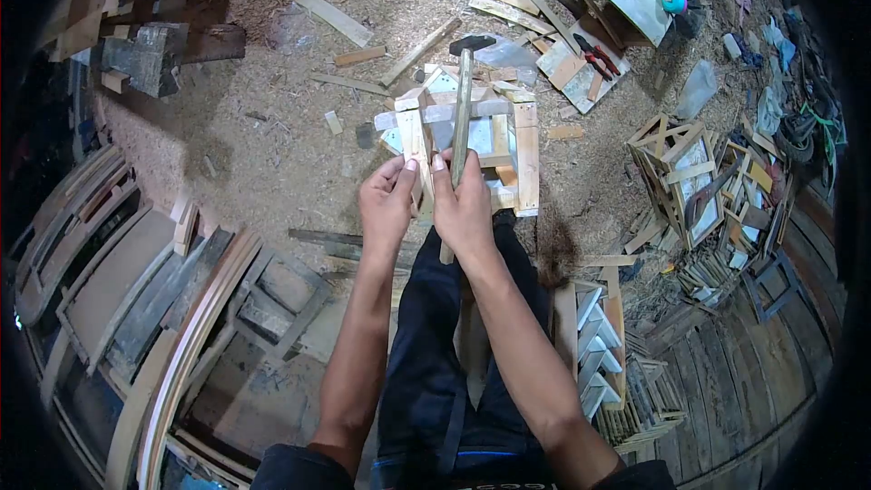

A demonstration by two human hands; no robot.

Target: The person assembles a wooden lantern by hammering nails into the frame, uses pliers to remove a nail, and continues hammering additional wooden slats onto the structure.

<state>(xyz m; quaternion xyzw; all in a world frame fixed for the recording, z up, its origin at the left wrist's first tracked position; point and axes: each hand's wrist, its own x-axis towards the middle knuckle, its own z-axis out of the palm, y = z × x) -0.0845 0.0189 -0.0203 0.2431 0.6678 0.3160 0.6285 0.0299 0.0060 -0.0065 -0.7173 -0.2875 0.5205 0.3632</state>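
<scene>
A hammer (464,95) with a dark head and a wooden handle points away from me. My right hand (464,209) is closed around the handle's lower part, its thumb close to a light wooden slat. That slat (414,141) belongs to a small wooden frame (527,159) in front of my knees, and a pale crosspiece runs over its far end. Thumb and fingers of my left hand (386,204) grip the slat's near end from the left. Whether a nail sits between the two thumbs is too small to tell.
Loose wood strips (334,18) and shavings cover the ground ahead. Red-handled pliers (595,56) lie on a board at upper right. Assembled small frames (676,172) stand at right, with stacked wooden pieces (599,345) beside my right leg. Chair-like frames (277,295) crowd the left.
</scene>
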